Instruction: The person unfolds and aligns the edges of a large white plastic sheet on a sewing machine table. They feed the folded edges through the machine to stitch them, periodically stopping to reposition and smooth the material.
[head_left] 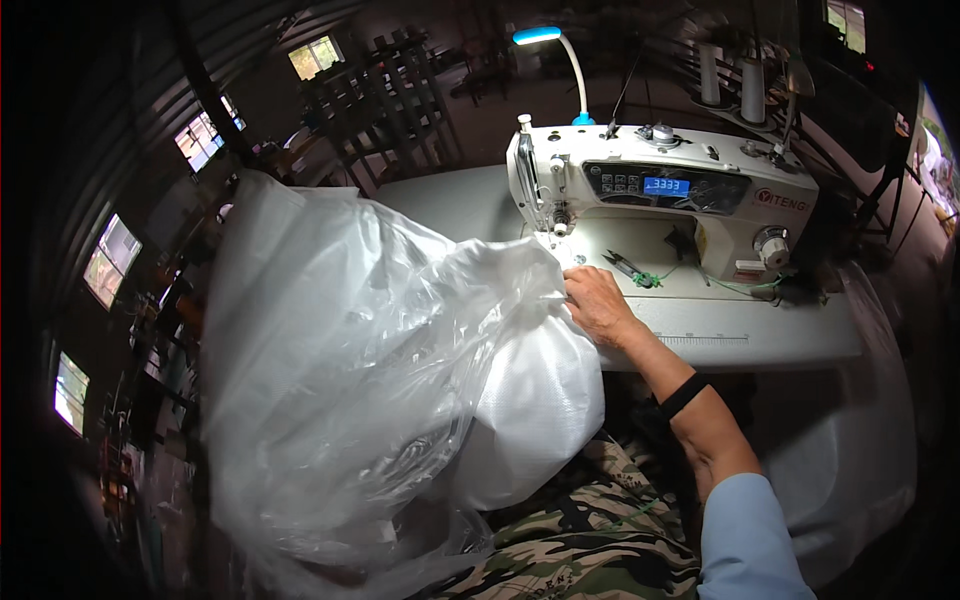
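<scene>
My right hand [598,303] is closed on the gathered edge of a white woven plastic sheet [540,400], just in front of the needle area of a sewing machine [660,170]. A clear plastic film [330,330] lies bunched with the sheet and spreads over the left side, down toward my lap. My left hand is nowhere to be seen; the film and sheet cover that side. To the right of the needle, a pair of thread snips [625,268] with green thread about it rests on the machine bed.
The pale sewing table [790,335] bears a printed ruler strip [700,338] along its front. A lit lamp [540,36] bends over the machine. White thread cones [752,90] stand behind it. More translucent plastic [850,430] hangs off the table's right end.
</scene>
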